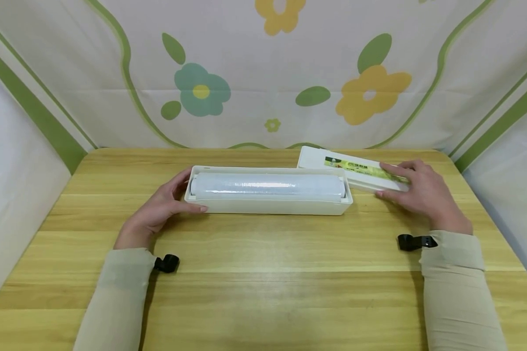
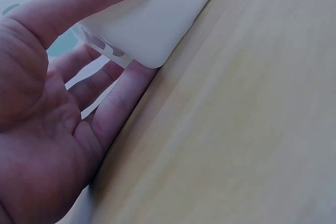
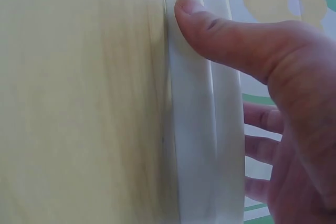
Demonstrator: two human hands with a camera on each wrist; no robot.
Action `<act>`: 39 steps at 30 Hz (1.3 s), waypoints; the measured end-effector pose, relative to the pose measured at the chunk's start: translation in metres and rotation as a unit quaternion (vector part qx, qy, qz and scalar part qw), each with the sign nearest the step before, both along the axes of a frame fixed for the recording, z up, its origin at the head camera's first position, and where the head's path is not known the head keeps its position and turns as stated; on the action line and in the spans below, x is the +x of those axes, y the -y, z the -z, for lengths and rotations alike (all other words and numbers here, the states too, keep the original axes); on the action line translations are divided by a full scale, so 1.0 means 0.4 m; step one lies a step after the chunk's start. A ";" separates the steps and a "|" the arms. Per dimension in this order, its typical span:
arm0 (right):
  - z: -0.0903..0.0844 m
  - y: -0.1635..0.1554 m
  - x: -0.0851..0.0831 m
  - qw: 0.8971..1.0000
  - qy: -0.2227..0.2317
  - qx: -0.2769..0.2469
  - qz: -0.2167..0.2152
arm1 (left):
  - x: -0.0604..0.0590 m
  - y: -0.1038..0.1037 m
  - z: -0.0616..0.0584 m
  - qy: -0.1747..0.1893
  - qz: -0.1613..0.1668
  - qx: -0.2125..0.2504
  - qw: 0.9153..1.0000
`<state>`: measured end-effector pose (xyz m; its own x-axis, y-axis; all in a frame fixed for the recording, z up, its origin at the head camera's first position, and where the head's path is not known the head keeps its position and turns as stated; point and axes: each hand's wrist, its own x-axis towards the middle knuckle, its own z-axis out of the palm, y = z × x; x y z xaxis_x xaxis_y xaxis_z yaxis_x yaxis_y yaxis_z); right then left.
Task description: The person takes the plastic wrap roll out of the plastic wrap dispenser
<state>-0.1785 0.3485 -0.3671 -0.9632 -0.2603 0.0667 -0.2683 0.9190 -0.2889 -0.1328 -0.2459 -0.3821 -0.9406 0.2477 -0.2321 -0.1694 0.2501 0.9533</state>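
A long white box (image 1: 268, 207) sits uncovered on the table, and a roll of clear plastic wrap (image 1: 268, 186) lies inside it. My left hand (image 1: 160, 207) grips the box's left end, thumb on its front wall and the other fingers behind. In the left wrist view the thumb lies along the white box (image 2: 157, 19) near its corner. My right hand (image 1: 426, 192) holds the right end of the white lid (image 1: 314, 158), which carries a green and yellow label. The right wrist view shows the thumb pressing the lid's side (image 3: 194, 129), with fingers on the far side.
The lid lies slanted behind the box's right end, which overlaps its left part in the head view. A wooden table (image 1: 272, 278) stretches in front. Behind it hangs a white curtain (image 1: 254, 63) with printed flowers. A black wrist camera (image 1: 169, 263) sits at the left cuff.
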 end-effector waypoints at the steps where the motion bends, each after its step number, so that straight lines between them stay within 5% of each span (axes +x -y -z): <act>1: -0.001 0.001 0.000 1.000 0.003 -0.003 0.000 | 0.001 0.001 0.000 0.000 0.000 0.000 1.000; 39: -0.015 0.012 0.001 0.998 0.060 -0.009 0.023 | -0.001 0.007 0.005 -0.009 0.000 0.001 1.000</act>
<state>-0.1782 0.3436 -0.3612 -0.9757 -0.2145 -0.0456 -0.1877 0.9244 -0.3321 -0.1333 -0.2485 -0.3840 -0.9448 0.2476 -0.2147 -0.1523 0.2485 0.9566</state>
